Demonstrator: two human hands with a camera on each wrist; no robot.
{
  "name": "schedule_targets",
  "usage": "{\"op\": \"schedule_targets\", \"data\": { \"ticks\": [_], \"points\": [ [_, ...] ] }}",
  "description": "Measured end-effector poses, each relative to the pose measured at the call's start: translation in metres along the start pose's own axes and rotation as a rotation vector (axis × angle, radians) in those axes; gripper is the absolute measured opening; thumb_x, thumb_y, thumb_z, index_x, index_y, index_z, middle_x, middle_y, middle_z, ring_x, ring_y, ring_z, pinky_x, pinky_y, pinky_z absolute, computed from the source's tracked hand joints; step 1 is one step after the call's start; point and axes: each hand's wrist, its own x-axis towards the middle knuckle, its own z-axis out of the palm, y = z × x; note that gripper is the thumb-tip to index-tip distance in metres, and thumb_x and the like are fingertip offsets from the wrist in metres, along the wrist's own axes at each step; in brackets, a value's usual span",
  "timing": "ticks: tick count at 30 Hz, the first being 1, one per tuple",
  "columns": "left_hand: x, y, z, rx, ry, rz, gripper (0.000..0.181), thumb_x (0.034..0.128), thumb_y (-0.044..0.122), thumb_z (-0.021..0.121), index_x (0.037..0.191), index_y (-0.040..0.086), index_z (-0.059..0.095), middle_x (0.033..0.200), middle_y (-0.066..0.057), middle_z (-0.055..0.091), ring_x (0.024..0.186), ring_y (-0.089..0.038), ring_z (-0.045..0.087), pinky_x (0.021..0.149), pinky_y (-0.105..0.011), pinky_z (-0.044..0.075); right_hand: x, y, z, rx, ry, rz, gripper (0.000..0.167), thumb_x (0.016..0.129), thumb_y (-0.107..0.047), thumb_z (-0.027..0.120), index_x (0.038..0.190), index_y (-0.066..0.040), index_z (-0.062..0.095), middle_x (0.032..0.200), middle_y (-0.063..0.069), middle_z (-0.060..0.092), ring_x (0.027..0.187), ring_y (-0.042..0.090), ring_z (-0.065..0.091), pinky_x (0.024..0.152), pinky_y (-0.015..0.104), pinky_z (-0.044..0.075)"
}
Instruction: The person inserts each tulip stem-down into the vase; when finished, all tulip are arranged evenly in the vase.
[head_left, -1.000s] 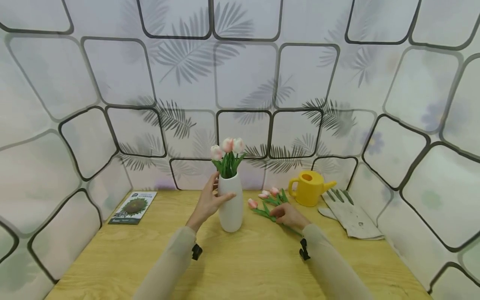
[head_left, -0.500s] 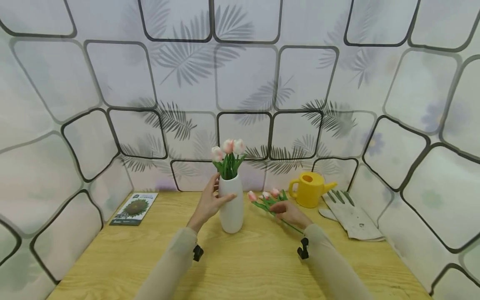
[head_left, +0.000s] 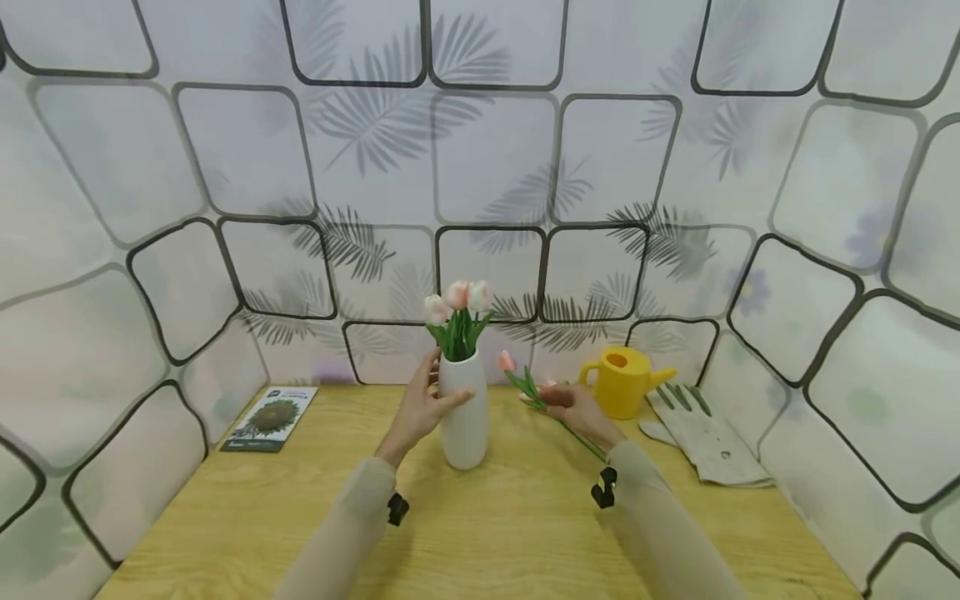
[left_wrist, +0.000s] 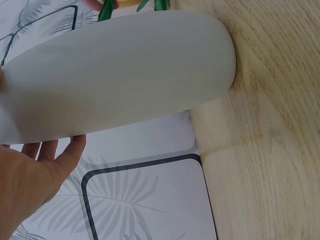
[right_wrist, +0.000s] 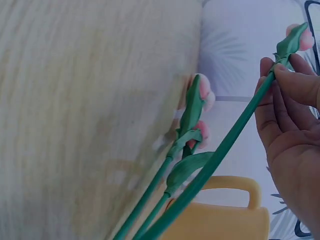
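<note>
A white vase (head_left: pixel 463 417) stands upright, with several pale pink tulips (head_left: pixel 457 297) in its mouth. My left hand (head_left: pixel 420 410) grips its left side, thumb across the front; the left wrist view shows the fingers against the vase (left_wrist: pixel 120 75). Between thumb and fingers, my right hand (head_left: pixel 583 412) pinches the stem of a pink tulip (head_left: pixel 507 361), its head tilted up to the left. In the right wrist view the pinched green stem (right_wrist: pixel 215 160) runs down past two other tulips (right_wrist: pixel 192 107) that lie on the table, largely hidden by the hand in the head view.
Behind my right hand stands a yellow watering can (head_left: pixel 624 383). Pale gloves (head_left: pixel 708 437) lie at the right of the wooden table (head_left: pixel 480 533). A packet with a sunflower picture (head_left: pixel 272 417) lies at the back left, near the patterned wall.
My right hand has risen slightly with one tulip, whose head now stands higher, apart from the others. The left hand stays on the vase.
</note>
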Motion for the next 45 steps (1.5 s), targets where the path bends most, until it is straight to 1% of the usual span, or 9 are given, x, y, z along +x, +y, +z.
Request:
{"op": "schedule_targets", "data": {
  "ticks": [6, 12, 15, 19, 22, 26, 33, 41, 45],
  "points": [
    [-0.002, 0.003, 0.000, -0.007, 0.002, -0.011, 0.089, 0.0825, 0.033, 0.081, 0.153, 0.025, 0.028, 0.140, -0.011, 0.046, 0.128, -0.033, 0.049, 0.102, -0.054, 0.046, 0.008, -0.008, -0.005, 0.070, 0.113, -0.004, 0.033, 0.095, 0.001, 0.060, 0.128, 0.001, 0.062, 0.126, 0.023, 0.064, 0.117, 0.037, 0.060, 0.094, 0.039, 0.054],
    [-0.002, 0.004, 0.000, -0.018, -0.001, 0.002, 0.089, 0.0829, 0.033, 0.080, 0.154, 0.026, 0.027, 0.140, -0.012, 0.045, 0.129, -0.033, 0.048, 0.103, -0.055, 0.045, 0.012, -0.014, -0.010, 0.184, 0.282, -0.094, 0.040, 0.091, 0.006, 0.063, 0.131, 0.005, 0.058, 0.120, 0.031, 0.064, 0.110, 0.044, 0.063, 0.083, 0.022, 0.055],
    [-0.003, 0.004, 0.001, -0.018, -0.005, 0.001, 0.089, 0.0828, 0.033, 0.080, 0.154, 0.025, 0.027, 0.141, -0.012, 0.045, 0.129, -0.033, 0.047, 0.103, -0.056, 0.044, 0.010, -0.015, -0.013, 0.231, 0.353, -0.117, 0.042, 0.090, 0.007, 0.065, 0.131, 0.007, 0.057, 0.118, 0.034, 0.063, 0.104, 0.035, 0.068, 0.079, 0.017, 0.054],
    [-0.002, 0.003, 0.000, -0.013, -0.007, 0.007, 0.089, 0.0828, 0.032, 0.080, 0.154, 0.025, 0.027, 0.140, -0.012, 0.046, 0.129, -0.033, 0.048, 0.103, -0.055, 0.045, 0.010, -0.016, -0.017, 0.299, 0.399, -0.109, 0.044, 0.090, 0.009, 0.064, 0.133, 0.008, 0.055, 0.123, 0.036, 0.059, 0.092, 0.008, 0.070, 0.079, 0.021, 0.056],
    [-0.001, 0.002, 0.000, -0.012, -0.007, 0.012, 0.088, 0.0832, 0.032, 0.080, 0.153, 0.026, 0.028, 0.140, -0.012, 0.046, 0.128, -0.033, 0.048, 0.102, -0.055, 0.045, 0.009, -0.018, -0.019, 0.374, 0.422, -0.080, 0.044, 0.091, 0.008, 0.063, 0.134, 0.007, 0.053, 0.128, 0.036, 0.056, 0.087, 0.000, 0.068, 0.078, 0.025, 0.058],
    [-0.001, 0.003, 0.000, -0.014, -0.011, 0.007, 0.088, 0.0833, 0.032, 0.080, 0.154, 0.026, 0.027, 0.140, -0.012, 0.046, 0.128, -0.033, 0.048, 0.102, -0.055, 0.045, 0.008, -0.021, -0.020, 0.475, 0.467, -0.029, 0.045, 0.090, 0.008, 0.064, 0.133, 0.005, 0.053, 0.125, 0.029, 0.061, 0.086, 0.003, 0.069, 0.074, 0.026, 0.059],
    [0.000, 0.004, 0.000, -0.009, -0.009, 0.007, 0.088, 0.0832, 0.032, 0.080, 0.154, 0.027, 0.028, 0.139, -0.011, 0.047, 0.127, -0.032, 0.049, 0.102, -0.054, 0.046, 0.010, -0.018, -0.021, 0.677, 0.557, 0.009, 0.048, 0.089, 0.006, 0.067, 0.134, 0.002, 0.052, 0.099, -0.005, 0.070, 0.086, 0.009, 0.071, 0.073, 0.025, 0.059],
    [0.000, 0.003, 0.000, -0.011, -0.007, 0.014, 0.089, 0.0828, 0.031, 0.080, 0.154, 0.027, 0.027, 0.138, -0.011, 0.047, 0.126, -0.032, 0.050, 0.101, -0.054, 0.046, 0.010, -0.027, -0.021, 0.819, 0.649, 0.059, 0.049, 0.090, 0.003, 0.066, 0.136, -0.006, 0.051, 0.122, 0.016, 0.064, 0.088, 0.010, 0.071, 0.079, 0.028, 0.059],
    [-0.001, 0.002, -0.001, -0.011, -0.005, 0.005, 0.089, 0.0829, 0.032, 0.080, 0.154, 0.027, 0.027, 0.139, -0.011, 0.047, 0.127, -0.032, 0.049, 0.102, -0.054, 0.046, 0.010, -0.034, -0.021, 0.848, 0.683, 0.052, 0.052, 0.090, 0.004, 0.066, 0.138, -0.006, 0.049, 0.122, 0.015, 0.062, 0.089, 0.010, 0.071, 0.079, 0.027, 0.059]
  ]
}}
